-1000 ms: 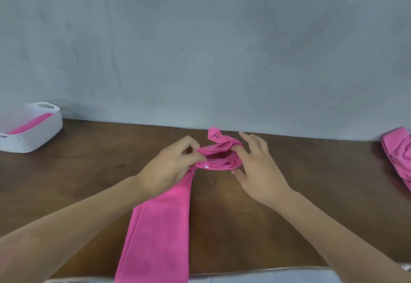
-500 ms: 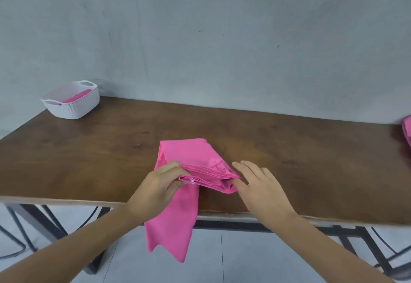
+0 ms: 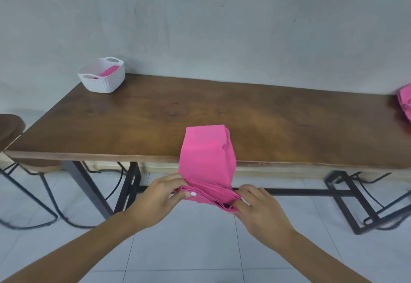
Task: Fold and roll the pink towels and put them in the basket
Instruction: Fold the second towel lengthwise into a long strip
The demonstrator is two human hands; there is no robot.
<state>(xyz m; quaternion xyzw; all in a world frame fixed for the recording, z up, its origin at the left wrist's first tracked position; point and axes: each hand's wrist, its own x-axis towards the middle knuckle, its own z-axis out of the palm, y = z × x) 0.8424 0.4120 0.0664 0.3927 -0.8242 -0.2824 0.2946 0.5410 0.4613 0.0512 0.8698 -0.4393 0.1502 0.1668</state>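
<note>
Far left edge: round brown stool [image 3: 10, 127] with a black wire frame, partly cut off by the frame edge.

White basket [image 3: 101, 80] sits on the far left corner of the table [image 3: 111, 127], close to the grey wall [image 3: 222, 15]. Something pink lies inside it (looks like a rolled towel [image 3: 109, 71], only the top shows).

Table is dark brown wood on black metal legs, over a pale tiled floor [image 3: 189, 249].

Left hand [image 3: 162, 196]: fingers curled, thumb on top, pinching the left end of the folded strip's near edge. Clamped on the cloth.

Pink towel [image 3: 206, 155] is folded into a long strip. Far end lies flat on the tabletop near the front edge, roughly centre. The rest comes off the table edge toward the person and is held in the air below table height. Near edge shows several stacked layers between the two hands.

Right hand [image 3: 260, 209]: fingers curled round the right end of the same near edge, thumb against the layers. Also clamped on the cloth. Hands are apart, one at each corner.

Far right: a loose heap of pink cloth [image 3: 404, 102] on the table's right end, cut off by the frame edge (how many pieces, can't tell). Well apart from the strip in hand.
</note>
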